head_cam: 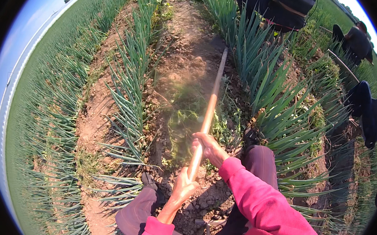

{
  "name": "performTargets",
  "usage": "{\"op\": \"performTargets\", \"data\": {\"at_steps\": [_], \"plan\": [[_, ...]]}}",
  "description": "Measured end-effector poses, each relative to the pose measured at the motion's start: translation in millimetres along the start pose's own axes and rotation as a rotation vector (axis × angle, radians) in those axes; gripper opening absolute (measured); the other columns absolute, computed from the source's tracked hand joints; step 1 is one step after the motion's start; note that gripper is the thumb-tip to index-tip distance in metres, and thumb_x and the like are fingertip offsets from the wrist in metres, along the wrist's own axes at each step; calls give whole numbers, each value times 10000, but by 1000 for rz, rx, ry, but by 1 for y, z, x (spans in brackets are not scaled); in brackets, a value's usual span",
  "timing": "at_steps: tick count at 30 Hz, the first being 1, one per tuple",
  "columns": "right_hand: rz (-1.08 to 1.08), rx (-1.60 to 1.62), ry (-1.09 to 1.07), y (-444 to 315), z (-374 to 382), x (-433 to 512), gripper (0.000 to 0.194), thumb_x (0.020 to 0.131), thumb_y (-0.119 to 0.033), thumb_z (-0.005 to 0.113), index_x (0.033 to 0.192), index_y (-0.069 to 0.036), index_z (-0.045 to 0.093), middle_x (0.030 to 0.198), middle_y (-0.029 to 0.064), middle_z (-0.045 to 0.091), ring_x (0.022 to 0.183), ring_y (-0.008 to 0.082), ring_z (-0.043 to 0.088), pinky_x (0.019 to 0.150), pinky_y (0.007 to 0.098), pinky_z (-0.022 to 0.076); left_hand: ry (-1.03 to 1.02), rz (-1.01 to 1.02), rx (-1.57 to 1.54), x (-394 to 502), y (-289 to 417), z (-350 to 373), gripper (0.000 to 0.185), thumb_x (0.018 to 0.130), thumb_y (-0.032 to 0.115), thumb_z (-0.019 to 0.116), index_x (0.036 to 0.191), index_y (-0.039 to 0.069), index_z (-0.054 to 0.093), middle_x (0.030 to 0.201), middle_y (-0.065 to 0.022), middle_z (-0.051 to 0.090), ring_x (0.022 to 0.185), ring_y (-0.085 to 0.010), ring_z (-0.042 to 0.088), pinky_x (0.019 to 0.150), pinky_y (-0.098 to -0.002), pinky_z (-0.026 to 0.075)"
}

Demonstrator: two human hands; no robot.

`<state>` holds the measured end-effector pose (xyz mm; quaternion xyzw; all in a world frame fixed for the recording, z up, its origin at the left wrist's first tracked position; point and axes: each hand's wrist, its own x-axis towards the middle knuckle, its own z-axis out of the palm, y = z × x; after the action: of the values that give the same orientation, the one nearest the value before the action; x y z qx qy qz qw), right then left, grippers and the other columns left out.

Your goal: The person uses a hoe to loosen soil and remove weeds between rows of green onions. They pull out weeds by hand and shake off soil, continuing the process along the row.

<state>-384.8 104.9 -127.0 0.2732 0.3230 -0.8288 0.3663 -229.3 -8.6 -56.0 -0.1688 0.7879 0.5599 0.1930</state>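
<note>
Both hands grip a long wooden tool handle (211, 106) that runs up and slightly right, low over the soil between two rows of green onion plants. My left hand (182, 186) is closed around its near end. Farther along the shaft, my right hand (206, 145) is wrapped round it. The handle's far end lies by the base of the right-hand row, and no tool head can be made out there. Loose green weeds (184, 123), partly blurred, lie on the soil just left of the shaft.
Onion plants (133, 81) line the left side and more onion plants (272, 97) the right. My bent knees flank the furrow. Other people (357, 41) are among the rows at upper and far right, one by a thin pole (343, 65). Clods cover the ground (194, 36).
</note>
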Motion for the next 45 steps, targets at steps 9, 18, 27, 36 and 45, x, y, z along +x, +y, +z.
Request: {"op": "performTargets", "data": {"at_steps": [9, 18, 27, 36, 45], "plan": [[-41, -57, 14, -6, -6, -26, 207, 912, -103, 569, 989, -21, 395, 802, 74, 493, 654, 214, 559, 576, 392, 571, 90, -667, -674, -218, -58, -39, 58, 910, 117, 546, 932, 80, 585, 705, -52, 570, 524, -208, 524, 436, -344, 431], [-194, -117, 181, 34, -74, -31, 171, 861, -113, 614, 917, -3, 497, 719, 71, 511, 606, 184, 535, 522, 344, 487, 177, -663, 141, -313, -119, -15, 202, 826, 165, 648, 970, 66, 547, 707, -50, 591, 565, -187, 562, 492, -341, 464], [-98, -221, 272, 40, -13, -100, 154, 827, -39, 595, 925, -9, 480, 723, 73, 523, 555, 174, 530, 453, 303, 467, 156, -590, 335, -325, -158, 11, 395, 741, 213, 751, 1009, 52, 509, 710, -48, 612, 606, -167, 600, 547, -338, 497], [-170, -405, -61, 88, 5, -121, 265, 843, -98, 631, 1001, -43, 424, 778, 61, 547, 634, 175, 599, 525, 310, 521, 13, -437, 403, -320, -174, 20, 590, 656, 261, 853, 1047, 38, 471, 712, -46, 633, 646, -146, 638, 603, -336, 531], [-464, -1448, -71, 30, -23, -43, 486, 927, -403, 483, 1039, 67, 532, 900, 261, 637, 824, 385, 648, 757, 476, 503, 34, -581, -563, -249, -53, -35, 452, 757, -65, 687, 1081, 54, 394, 693, -49, 515, 472, -148, 553, 408, -299, 465]]}}
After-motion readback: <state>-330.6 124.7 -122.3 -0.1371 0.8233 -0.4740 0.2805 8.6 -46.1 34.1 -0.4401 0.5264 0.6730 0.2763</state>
